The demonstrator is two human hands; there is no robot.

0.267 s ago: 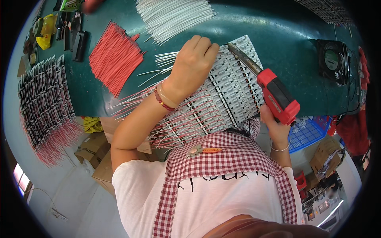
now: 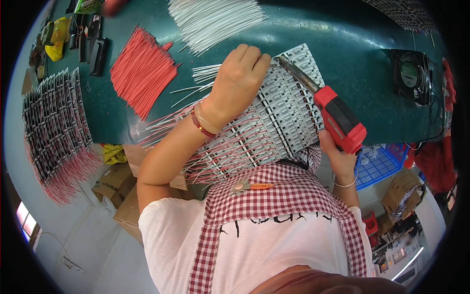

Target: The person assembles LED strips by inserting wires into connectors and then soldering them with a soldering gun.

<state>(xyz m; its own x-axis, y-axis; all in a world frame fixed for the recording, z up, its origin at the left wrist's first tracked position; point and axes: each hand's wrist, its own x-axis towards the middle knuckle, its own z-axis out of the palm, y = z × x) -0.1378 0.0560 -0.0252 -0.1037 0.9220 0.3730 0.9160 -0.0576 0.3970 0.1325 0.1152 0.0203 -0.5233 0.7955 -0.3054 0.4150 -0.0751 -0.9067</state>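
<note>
A panel of several white circuit boards (image 2: 289, 105) lies tilted on the table's near side, small components in rows across it. Red and white wires (image 2: 230, 147) stick out from its lower left rows. My left hand (image 2: 240, 81) is closed in a pinch above the panel's upper left edge. White wires (image 2: 205, 73) run out from under it to the left; its fingertips are partly hidden. My right hand (image 2: 339, 159) grips a red and black soldering gun (image 2: 340, 120) from below. The gun's metal tip touches or nearly touches the board edge beside my left fingertips.
A red wire pile (image 2: 143, 73) and a white wire pile (image 2: 215, 22) lie on the green table (image 2: 342, 39). Wired boards (image 2: 56, 122) hang over the left edge. A black fan-like device (image 2: 411, 76) stands at right, a blue basket (image 2: 379, 169) below the edge.
The soldering gun has shifted slightly left, bringing its tip closer to my left fingertips. My right hand moved with it; my left hand has hardly moved.
</note>
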